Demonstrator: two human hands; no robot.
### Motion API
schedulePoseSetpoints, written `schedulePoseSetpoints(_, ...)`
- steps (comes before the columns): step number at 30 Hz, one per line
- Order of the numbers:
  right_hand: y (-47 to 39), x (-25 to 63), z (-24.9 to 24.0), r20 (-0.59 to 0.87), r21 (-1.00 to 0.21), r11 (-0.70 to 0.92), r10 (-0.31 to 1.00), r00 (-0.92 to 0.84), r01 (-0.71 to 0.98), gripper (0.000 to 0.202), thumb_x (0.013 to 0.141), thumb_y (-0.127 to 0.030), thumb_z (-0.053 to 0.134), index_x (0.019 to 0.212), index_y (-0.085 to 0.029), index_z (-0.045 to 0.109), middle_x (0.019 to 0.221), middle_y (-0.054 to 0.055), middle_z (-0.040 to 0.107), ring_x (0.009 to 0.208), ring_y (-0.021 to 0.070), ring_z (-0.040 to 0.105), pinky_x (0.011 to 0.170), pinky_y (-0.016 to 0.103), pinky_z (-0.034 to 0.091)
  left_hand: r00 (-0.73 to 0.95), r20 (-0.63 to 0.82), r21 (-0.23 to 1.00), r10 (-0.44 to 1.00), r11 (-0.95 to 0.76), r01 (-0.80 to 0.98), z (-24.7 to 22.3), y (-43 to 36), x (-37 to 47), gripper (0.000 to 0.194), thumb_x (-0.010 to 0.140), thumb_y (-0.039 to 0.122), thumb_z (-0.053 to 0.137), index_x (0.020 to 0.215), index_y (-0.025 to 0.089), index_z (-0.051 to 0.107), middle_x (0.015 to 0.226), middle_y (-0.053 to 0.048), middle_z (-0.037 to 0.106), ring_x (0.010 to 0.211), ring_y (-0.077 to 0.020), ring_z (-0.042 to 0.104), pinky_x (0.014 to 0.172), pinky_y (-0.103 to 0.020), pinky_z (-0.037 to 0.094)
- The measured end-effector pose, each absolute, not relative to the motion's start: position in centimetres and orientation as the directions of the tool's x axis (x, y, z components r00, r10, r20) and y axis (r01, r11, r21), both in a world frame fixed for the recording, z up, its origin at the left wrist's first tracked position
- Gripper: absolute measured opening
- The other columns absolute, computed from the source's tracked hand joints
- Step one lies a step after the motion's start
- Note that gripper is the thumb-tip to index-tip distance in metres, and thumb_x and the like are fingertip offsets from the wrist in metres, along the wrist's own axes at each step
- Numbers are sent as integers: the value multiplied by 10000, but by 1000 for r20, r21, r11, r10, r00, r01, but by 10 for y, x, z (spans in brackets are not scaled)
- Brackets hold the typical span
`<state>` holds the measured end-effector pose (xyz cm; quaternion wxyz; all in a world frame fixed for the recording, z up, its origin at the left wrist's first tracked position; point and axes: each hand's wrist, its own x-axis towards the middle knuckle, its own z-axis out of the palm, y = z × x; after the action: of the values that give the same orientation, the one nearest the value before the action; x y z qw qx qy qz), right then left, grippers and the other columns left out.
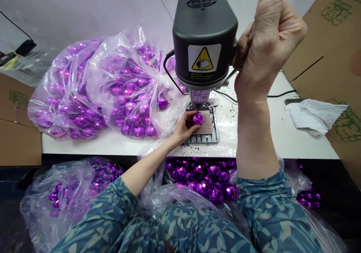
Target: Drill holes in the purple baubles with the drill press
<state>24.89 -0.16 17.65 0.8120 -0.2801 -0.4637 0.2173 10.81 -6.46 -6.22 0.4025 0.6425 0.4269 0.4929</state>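
A black drill press with a yellow hand-warning label stands in the middle of the head view. Under its chuck, a shiny purple faceted ball rests on a brown square board over the metal base. My left hand pinches this ball from the left, thumb and fingers curved around it. The tool tip meets the top of the ball, though the exact contact is too small to make out. Raised at the machine's right side, my right hand is closed in a fist around the press lever, which the fingers mostly hide.
Clear plastic bags full of purple balls crowd the white table at left. Loose purple balls lie in plastic below the table's front edge. Dark shavings surround the base. A white cloth and cardboard box are at right.
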Motion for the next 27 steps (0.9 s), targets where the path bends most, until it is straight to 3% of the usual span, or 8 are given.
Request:
schedulePoseSetpoints(10,-24,247,155,778,-443,896,397,486,-24,490,994,-65,488,557,-240,351,423,-89,301,363,61,260,481,268,246,105,212,976,972,-216,25,-60,-66,111,543,769,250,900,1249,220,648,1282,-113,712,1199,-274,681,1130,-480,516)
schedulePoseSetpoints(13,-28,247,151,809,-446,893,373,455,61,528,1020,-343,571,572,-234,314,451,-86,253,382,57,240,499,274,259,106,224,974,969,-226,10,-62,-65,112,552,767,261,907,1254,227,649,1300,-112,708,1206,-276,687,1136,-490,518)
schedulePoseSetpoints(15,-27,247,150,809,-467,879,379,450,99,618,932,-663,549,579,-237,274,451,-83,223,380,54,229,479,278,250,105,242,970,965,-244,12,-64,-64,112,545,772,266,903,1252,225,648,1298,-110,709,1212,-277,687,1141,-493,515)
schedulePoseSetpoints(17,-28,247,148,797,-473,875,376,473,101,677,865,-788,512,576,-233,254,451,-82,198,380,43,230,471,270,240,108,259,965,960,-263,24,-66,-63,112,533,782,272,895,1251,222,645,1296,-110,712,1225,-279,681,1151,-496,508)
schedulePoseSetpoints(19,-33,247,146,784,-473,877,378,492,81,663,913,-700,562,567,-222,261,455,-79,211,394,35,253,493,264,260,110,265,962,958,-271,41,-65,-63,112,520,790,277,889,1247,226,648,1293,-107,716,1237,-281,675,1161,-499,499)
schedulePoseSetpoints(23,-53,245,140,738,-551,832,452,502,61,527,1018,-300,587,580,-210,308,476,-68,282,431,48,309,536,282,314,99,244,968,965,-249,37,-62,-63,111,508,773,274,900,1222,235,666,1271,-102,724,1225,-286,675,1168,-505,485)
schedulePoseSetpoints(25,-61,244,137,713,-606,788,478,513,109,532,1034,-317,554,586,-213,286,488,-57,246,432,58,313,513,280,326,93,240,970,966,-242,18,-60,-63,111,510,758,263,907,1209,229,671,1258,-103,723,1212,-290,678,1165,-510,482)
schedulePoseSetpoints(27,-65,244,132,713,-623,763,462,527,174,578,1040,-438,529,584,-218,250,495,-49,192,421,63,288,489,286,322,91,232,972,969,-233,5,-60,-63,111,512,747,250,912,1200,227,675,1252,-102,720,1213,-291,677,1169,-512,474)
